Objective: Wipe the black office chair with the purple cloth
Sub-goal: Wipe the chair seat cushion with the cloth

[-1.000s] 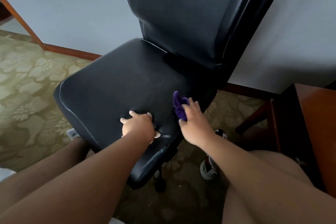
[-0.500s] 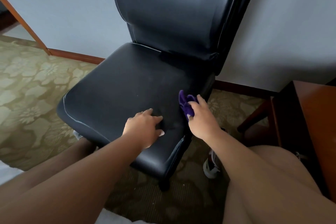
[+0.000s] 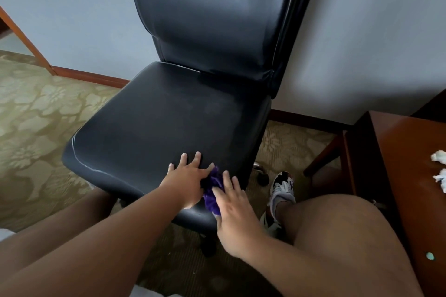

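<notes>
progress judged early, from the look of things. purple cloth (image 3: pixel 213 190) bunched on the front right corner of the black office chair (image 3: pixel 169 128) seat, wedged between the two hands. right hand (image 3: pixel 235 214) laid over the cloth, fingers straight and slightly apart, pressing it onto the seat; thumb hidden, so no telling whether pinched underneath. left hand (image 3: pixel 187 181) flat on the seat's front edge just left of the cloth, fingers straight and spread, touching the cloth's side, seemingly steadying the chair. dull haze and a few specks across the middle and rear of the seat, pale smudging high on the backrest (image 3: pixel 212 19), so likely not yet wiped there. left to do, as judged: most of the seat, the whole backrest, perhaps the edges. right of the chair, wooden desk (image 3: pixel 410 176) with crumpled white tissues (image 3: pixel 440 169); shoe (image 3: pixel 282 188) on the carpet (image 3: pixel 36 116) beside the seat's right edge.
</notes>
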